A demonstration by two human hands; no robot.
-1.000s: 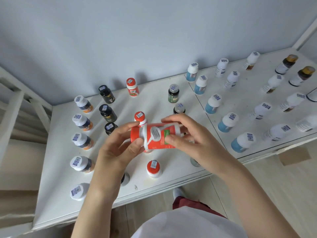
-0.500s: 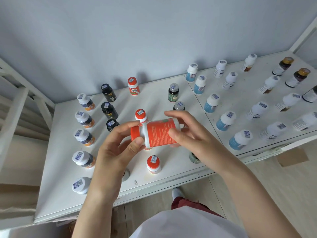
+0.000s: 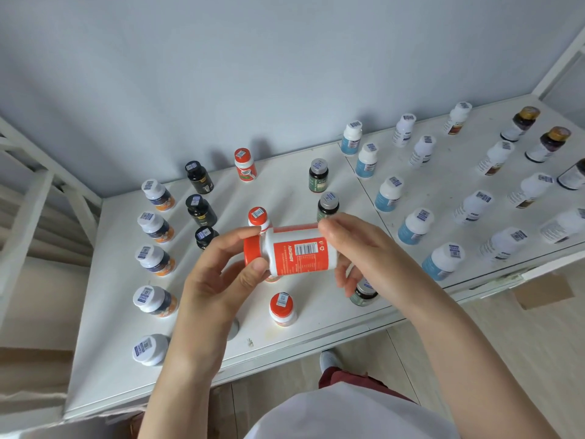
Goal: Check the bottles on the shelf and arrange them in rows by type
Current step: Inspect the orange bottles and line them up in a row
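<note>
Now your left hand (image 3: 221, 280) pinches the red cap (image 3: 250, 250) and your right hand (image 3: 364, 255) grips the base, holding the bottle (image 3: 297, 256) sideways above the shelf (image 3: 110, 343). Read the label squarely, then stand it upright in line with the red-capped bottle (image 3: 282, 307) nearby.

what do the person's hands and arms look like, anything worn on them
The left hand and right hand are bare: no gloves, rings or watch in view. The forearms are bare too, with no sleeve showing on them. A white top shows at the bottom edge.
</note>
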